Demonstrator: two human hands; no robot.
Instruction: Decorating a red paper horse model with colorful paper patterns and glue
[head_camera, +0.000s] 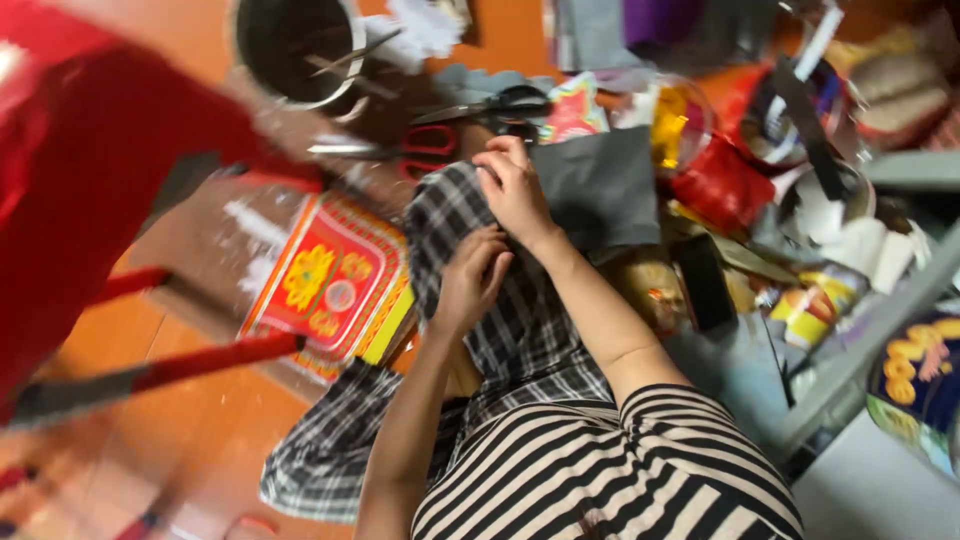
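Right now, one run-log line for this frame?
left hand: gripping plaid cloth | right hand: pressing same cloth | red-handled scissors: untouched

A black-and-white checked cloth (520, 320) runs through the middle of the frame, from just below the scissors at upper centre down to the lower left, where a loose end spreads in folds on the orange-brown floor. Its upper part is rounded over, bunched and wrinkled. Its weave is a fine plaid of dark and pale lines. To its right it lies against a flat grey sheet, to its left against a red-and-yellow patterned box.
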